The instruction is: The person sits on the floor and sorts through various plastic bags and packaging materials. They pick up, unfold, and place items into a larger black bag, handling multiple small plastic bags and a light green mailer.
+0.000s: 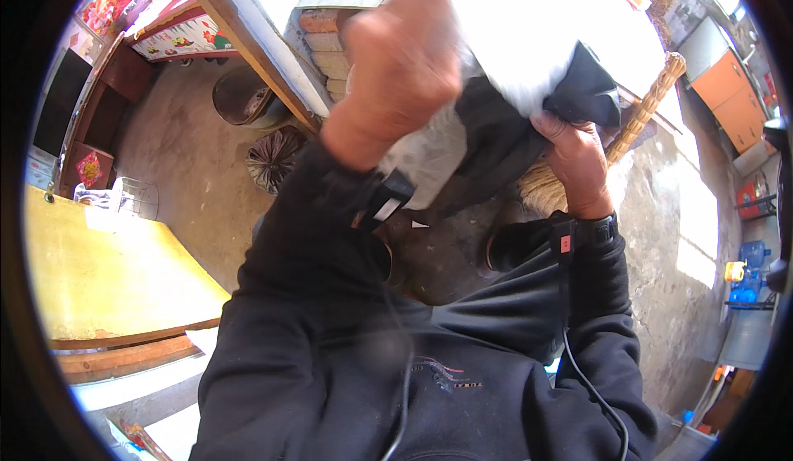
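My left hand (406,67) is raised at the upper middle, blurred and closed like a fist; whether anything is inside it is hidden. My right hand (573,157) pinches a bunched piece of black cloth (582,89) between thumb and fingers. White material (533,70), washed out by glare, runs beside that thumb. More dark cloth (495,132) hangs between the hands, with a pale grey, wrinkled sheet (433,151) next to it. Below my left hand, a black device (393,197) is on the sleeve at the wrist; another black device (564,238) is on the right wrist.
A straw broom (644,108) lies just past my right hand. Stacked bricks (328,49) and a wooden door frame (254,46) stand left of my left hand. A yellow board (118,263) is at far left. An orange cabinet (731,98) and blue water jugs (749,269) line the right.
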A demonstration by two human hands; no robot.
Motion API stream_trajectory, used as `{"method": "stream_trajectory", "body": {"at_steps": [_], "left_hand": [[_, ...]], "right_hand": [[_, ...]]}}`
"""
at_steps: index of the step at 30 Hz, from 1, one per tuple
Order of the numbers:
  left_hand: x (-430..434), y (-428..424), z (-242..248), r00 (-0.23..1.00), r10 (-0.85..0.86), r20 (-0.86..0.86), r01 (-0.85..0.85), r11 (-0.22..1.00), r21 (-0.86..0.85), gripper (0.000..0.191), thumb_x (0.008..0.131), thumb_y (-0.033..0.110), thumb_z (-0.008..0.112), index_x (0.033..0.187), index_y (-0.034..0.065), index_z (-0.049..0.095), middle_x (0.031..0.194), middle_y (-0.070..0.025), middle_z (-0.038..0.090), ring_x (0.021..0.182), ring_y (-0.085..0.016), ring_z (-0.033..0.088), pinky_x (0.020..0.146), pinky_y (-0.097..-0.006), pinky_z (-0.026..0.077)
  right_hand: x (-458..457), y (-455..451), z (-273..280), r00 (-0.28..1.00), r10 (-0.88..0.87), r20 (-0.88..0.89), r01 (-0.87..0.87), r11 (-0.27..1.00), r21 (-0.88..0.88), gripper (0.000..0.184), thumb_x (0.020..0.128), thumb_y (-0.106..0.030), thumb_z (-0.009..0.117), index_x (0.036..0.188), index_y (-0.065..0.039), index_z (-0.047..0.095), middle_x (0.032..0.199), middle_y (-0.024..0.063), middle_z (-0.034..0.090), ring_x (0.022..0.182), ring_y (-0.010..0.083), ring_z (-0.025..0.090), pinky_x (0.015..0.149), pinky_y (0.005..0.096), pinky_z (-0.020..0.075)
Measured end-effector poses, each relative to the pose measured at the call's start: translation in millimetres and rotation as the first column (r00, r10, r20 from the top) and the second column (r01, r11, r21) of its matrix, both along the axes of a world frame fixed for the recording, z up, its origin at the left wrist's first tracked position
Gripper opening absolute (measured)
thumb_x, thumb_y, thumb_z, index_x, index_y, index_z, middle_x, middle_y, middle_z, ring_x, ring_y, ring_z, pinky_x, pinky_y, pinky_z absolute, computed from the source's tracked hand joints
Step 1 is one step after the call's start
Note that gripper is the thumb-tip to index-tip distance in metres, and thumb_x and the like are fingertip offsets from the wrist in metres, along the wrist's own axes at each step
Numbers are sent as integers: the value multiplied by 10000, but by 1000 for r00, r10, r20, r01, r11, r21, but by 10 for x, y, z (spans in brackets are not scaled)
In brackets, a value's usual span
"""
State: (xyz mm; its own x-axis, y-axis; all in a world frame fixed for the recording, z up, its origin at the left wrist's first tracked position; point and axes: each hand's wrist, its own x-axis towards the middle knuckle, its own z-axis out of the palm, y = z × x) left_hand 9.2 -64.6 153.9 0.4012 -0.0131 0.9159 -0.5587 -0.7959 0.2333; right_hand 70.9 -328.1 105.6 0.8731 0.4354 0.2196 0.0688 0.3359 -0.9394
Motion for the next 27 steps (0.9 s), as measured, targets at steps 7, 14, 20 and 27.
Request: {"method": "stream_trajectory", "body": {"at_steps": [7, 14, 20, 27], "left_hand": [[-197, 521, -842, 509, 381, -772, 77, 873, 482, 219, 766, 84, 645, 974, 114, 707, 886, -179, 743, 882, -443, 730, 741, -540, 593], [-137, -106, -832, 980, -54, -192, 67, 996, 62, 76, 894, 67, 623, 966, 83, 644, 949, -187, 703, 794, -444, 688, 672, -521, 544], [-228, 103, -1699, 193, 474, -859, 308, 802, 512, 230, 856, 198, 655, 1009, 136, 815, 977, -136, 795, 969, -338, 783, 784, -469, 618], [-174, 393, -1202, 550, 229, -803, -182, 971, 152, 238, 876, 122, 636, 1083, 72, 743, 981, -261, 744, 972, -472, 717, 814, -546, 578]], "right_hand": [[-36, -424, -39, 987, -117, -106, 146, 932, 332, 472, 1051, -44, 648, 1512, -6, 553, 1467, 100, 629, 1353, 265, 594, 1232, 421, 400], [-153, 50, -4, 986, -61, -156, 114, 927, 357, 556, 993, 30, 695, 1525, -51, 558, 1484, 81, 631, 1374, 275, 579, 1225, 445, 403], [-99, -297, 578, 942, -280, 183, 220, 930, 293, 522, 1111, -206, 652, 1522, 84, 513, 1489, 124, 632, 1373, 249, 593, 1231, 389, 384], [-18, -489, 720, 813, -314, 490, 411, 906, -102, 455, 1166, -250, 544, 1465, 89, 591, 1423, 153, 673, 1290, 217, 626, 1168, 355, 447]]}}
